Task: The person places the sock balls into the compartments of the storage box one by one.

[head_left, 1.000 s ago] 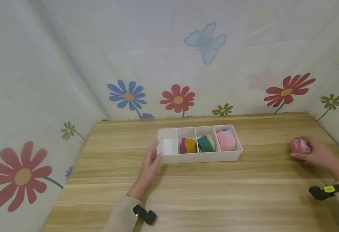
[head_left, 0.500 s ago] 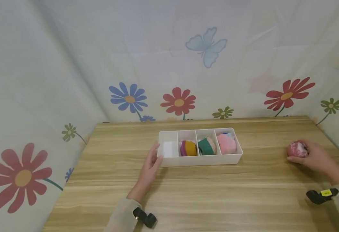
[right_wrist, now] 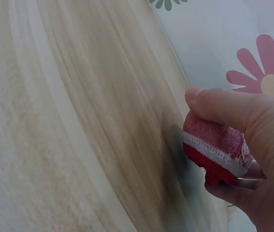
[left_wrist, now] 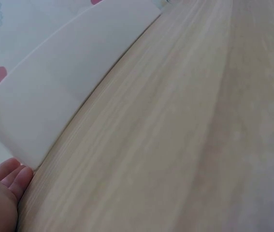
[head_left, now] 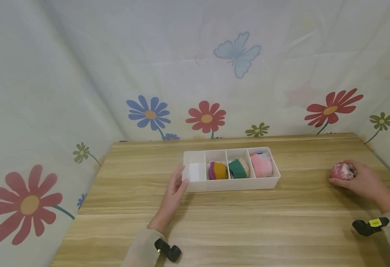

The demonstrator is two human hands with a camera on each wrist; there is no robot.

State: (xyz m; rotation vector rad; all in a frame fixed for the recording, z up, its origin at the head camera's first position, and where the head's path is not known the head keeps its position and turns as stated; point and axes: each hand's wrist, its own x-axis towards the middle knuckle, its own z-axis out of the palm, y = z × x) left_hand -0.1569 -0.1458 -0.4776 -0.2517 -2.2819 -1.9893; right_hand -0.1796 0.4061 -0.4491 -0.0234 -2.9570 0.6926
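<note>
A long white divided box [head_left: 230,184] stands on the wooden table. At its left end my left hand [head_left: 172,191] holds the box, thumb by the front corner and fingers along the end wall. The left wrist view shows curled fingers [left_wrist: 17,176] low against the box wall [left_wrist: 62,72]. On the far right, my right hand [head_left: 365,181] grips a rolled sock [head_left: 341,171], mottled pink and white. A red band and white stitched edge show on that sock [right_wrist: 214,145] in the right wrist view, between thumb and fingers. The box is well to the left of it.
Three box compartments hold rolled socks: a mustard and purple sock [head_left: 219,171], a green and beige sock [head_left: 238,168], and a pink sock [head_left: 261,165]. The leftmost compartment shows a white floor patch [head_left: 196,171]. A flowered cloth [head_left: 275,74] rises behind the table [head_left: 248,230].
The head view has tilted slightly. My right hand, with the rolled sock in it, has shifted a little to the left. My left hand stays at the box's end.
</note>
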